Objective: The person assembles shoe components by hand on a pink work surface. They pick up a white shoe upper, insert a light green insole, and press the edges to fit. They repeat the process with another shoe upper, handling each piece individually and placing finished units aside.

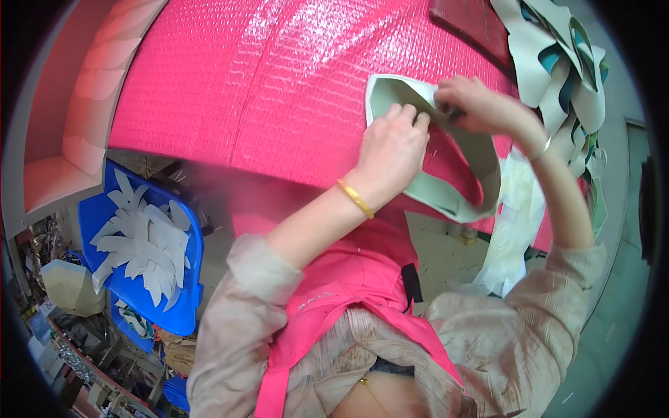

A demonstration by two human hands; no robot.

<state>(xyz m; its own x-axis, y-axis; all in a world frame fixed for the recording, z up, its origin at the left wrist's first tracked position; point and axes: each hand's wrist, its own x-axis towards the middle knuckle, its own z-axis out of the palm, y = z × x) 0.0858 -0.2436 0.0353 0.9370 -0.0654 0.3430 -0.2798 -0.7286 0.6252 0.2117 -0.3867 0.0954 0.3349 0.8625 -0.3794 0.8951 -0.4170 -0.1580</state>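
Observation:
A pale green looped piece of sheet material (491, 164) with a white rim, much like a shoe upper, stands partly over the near right edge of the pink-covered table. My left hand (394, 150) is closed on its inner edge, fingertips bent down into the fold. At the far side of the loop, my right hand (477, 104) pinches the rim with curled fingers. Something dark shows under the right fingers, too blurred to name. Pink table covering shows through the middle of the loop.
Beyond my right hand hangs a stack of similar white and green pieces (557, 63). A dark red board (474, 28) lies at the table's far edge. On my left, a blue tray (188, 306) holds several white cut strips. Pale sheets (512, 223) hang beside my right arm.

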